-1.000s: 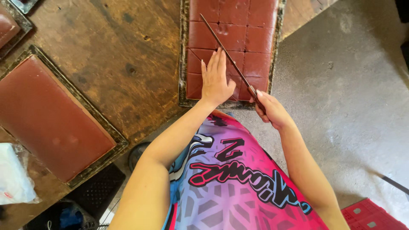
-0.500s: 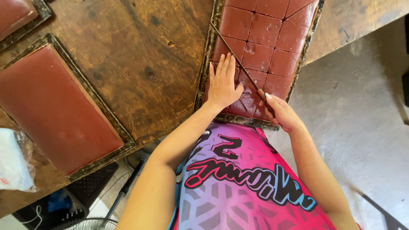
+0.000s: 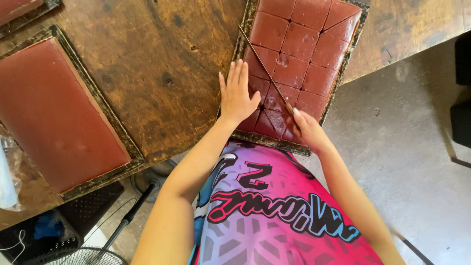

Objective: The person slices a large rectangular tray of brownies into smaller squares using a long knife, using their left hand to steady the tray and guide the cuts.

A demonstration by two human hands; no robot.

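Two trays of reddish-brown slab sit on the worn wooden table (image 3: 162, 73): the uncut one (image 3: 54, 110) lies well to our left, and the one we are cutting (image 3: 351, 46) rests at the table's near edge, right in front of us. Its slab (image 3: 299, 49) already shows a grid of squares, with diagonal cuts through the nearest pieces. Our left hand (image 3: 237, 93) lies flat, fingers spread, on the tray's left rim and the near pieces, steadying them. Our right hand (image 3: 308, 128) is closed around the handle of the long thin knife (image 3: 265, 68), whose blade runs diagonally across the slab. To cut well, we judge we should keep the blade aligned corner to corner, press evenly, and hold our left fingertips clear of its line.
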